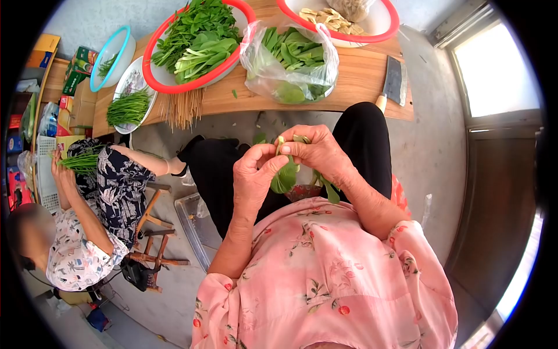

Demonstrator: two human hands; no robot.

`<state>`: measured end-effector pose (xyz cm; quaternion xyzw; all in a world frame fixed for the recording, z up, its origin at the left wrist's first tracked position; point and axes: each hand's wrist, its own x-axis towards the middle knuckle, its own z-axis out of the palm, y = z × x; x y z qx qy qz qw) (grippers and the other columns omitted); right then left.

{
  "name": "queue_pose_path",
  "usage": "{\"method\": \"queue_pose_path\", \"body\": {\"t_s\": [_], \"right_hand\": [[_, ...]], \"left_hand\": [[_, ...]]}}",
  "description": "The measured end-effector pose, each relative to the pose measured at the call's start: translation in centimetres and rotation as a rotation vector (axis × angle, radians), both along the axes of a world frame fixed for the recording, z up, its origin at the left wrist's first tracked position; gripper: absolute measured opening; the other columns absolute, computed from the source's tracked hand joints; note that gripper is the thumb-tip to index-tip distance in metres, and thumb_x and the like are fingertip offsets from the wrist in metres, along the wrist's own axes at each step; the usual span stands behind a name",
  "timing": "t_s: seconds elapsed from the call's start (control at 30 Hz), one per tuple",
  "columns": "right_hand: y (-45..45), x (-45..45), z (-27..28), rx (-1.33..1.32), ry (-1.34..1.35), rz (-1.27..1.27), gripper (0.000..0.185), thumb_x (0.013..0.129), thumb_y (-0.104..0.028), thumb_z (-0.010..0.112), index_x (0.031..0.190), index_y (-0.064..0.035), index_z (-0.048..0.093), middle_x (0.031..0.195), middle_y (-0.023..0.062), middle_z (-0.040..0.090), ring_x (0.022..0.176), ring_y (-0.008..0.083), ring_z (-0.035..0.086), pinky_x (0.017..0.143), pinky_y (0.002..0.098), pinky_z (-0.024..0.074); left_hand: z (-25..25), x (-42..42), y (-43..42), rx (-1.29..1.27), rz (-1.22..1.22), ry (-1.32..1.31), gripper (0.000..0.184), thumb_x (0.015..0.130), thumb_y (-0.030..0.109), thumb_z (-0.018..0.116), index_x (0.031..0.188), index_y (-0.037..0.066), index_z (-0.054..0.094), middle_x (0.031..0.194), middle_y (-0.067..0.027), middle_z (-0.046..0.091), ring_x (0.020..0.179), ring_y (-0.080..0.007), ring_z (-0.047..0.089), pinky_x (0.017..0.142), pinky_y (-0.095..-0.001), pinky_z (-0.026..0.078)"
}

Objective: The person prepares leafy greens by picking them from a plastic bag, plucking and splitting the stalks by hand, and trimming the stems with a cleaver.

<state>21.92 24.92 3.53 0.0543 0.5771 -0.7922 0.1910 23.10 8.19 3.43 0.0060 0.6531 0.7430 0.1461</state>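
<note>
Above my lap, my left hand (257, 170) and my right hand (319, 152) meet fingertip to fingertip. Between them is the pale stem end of a leafy green (285, 179), its broad leaf hanging below the fingers of my left hand. My right hand is closed around more of the greens, and a leaf (330, 191) trails out under its wrist. Which stem each finger presses is partly hidden. Just beyond my hands, on the table edge, lies a clear plastic bag (261, 81) filled with the same kind of greens.
The wooden table (360, 75) bears a red-rimmed basin (152, 78) of greens, another red-rimmed basin (383, 20) with dried pieces, thin sticks (181, 107) and a cleaver (394, 81). At left a seated person (87, 232) holds long green stalks. A clear bin (195, 224) stands on the floor.
</note>
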Motion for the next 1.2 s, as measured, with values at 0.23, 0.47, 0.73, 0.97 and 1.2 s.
{"method": "queue_pose_path", "body": {"t_s": [0.23, 0.47, 0.73, 0.97, 1.2], "right_hand": [[1.1, -0.4, 0.3, 0.232, 0.159, 0.224, 0.016, 0.084, -0.014, 0.066, 0.093, -0.0012, 0.065, 0.074, 0.0037, 0.058, 0.062, 0.0115, 0.052, 0.057, 0.0277, 0.0438], [1.1, -0.1, -0.5, 0.659, 0.773, 0.226, 0.012, 0.079, -0.007, 0.063, 0.090, -0.0025, 0.060, 0.081, 0.0150, 0.061, 0.076, 0.0353, 0.057, 0.065, 0.0410, 0.0455], [1.7, -0.7, -1.0, 0.937, 0.822, 0.036, 0.004, 0.085, -0.002, 0.055, 0.089, -0.0022, 0.054, 0.081, 0.0104, 0.058, 0.077, 0.0293, 0.055, 0.068, 0.0366, 0.0456], [0.2, 0.1, 0.2, 0.356, 0.445, 0.100, 0.019, 0.087, -0.012, 0.061, 0.104, -0.0027, 0.060, 0.081, 0.0088, 0.061, 0.080, 0.0177, 0.058, 0.071, 0.0312, 0.0470], [0.2, 0.0, -0.1, 0.585, 0.657, 0.110, 0.014, 0.084, -0.014, 0.061, 0.095, -0.0033, 0.060, 0.084, 0.0125, 0.059, 0.078, 0.0302, 0.057, 0.068, 0.0377, 0.0473]], "left_hand": [[0.1, -1.0, -1.9, -0.087, -0.167, -0.169, 0.014, 0.085, 0.011, 0.063, 0.089, -0.002, 0.066, 0.073, 0.0028, 0.059, 0.064, -0.0033, 0.048, 0.057, -0.0171, 0.037], [-0.7, -1.2, -2.6, -0.004, -0.326, -0.272, 0.016, 0.086, 0.012, 0.062, 0.090, -0.003, 0.065, 0.074, 0.0027, 0.058, 0.067, -0.0044, 0.046, 0.062, -0.0197, 0.039], [-0.2, -1.0, -2.8, 0.058, -0.317, -0.211, 0.017, 0.089, 0.015, 0.059, 0.089, -0.001, 0.063, 0.078, -0.0028, 0.062, 0.068, -0.0085, 0.055, 0.063, -0.0205, 0.044], [-0.5, -1.2, -2.4, 0.197, -0.240, -0.320, 0.023, 0.091, 0.017, 0.056, 0.102, -0.003, 0.059, 0.082, -0.0110, 0.066, 0.071, -0.0182, 0.065, 0.067, -0.0300, 0.054], [-0.8, -0.9, -2.4, 0.231, -0.133, -0.255, 0.029, 0.093, 0.017, 0.052, 0.109, -0.007, 0.057, 0.090, -0.0149, 0.065, 0.075, -0.0209, 0.066, 0.074, -0.0338, 0.055]]}}
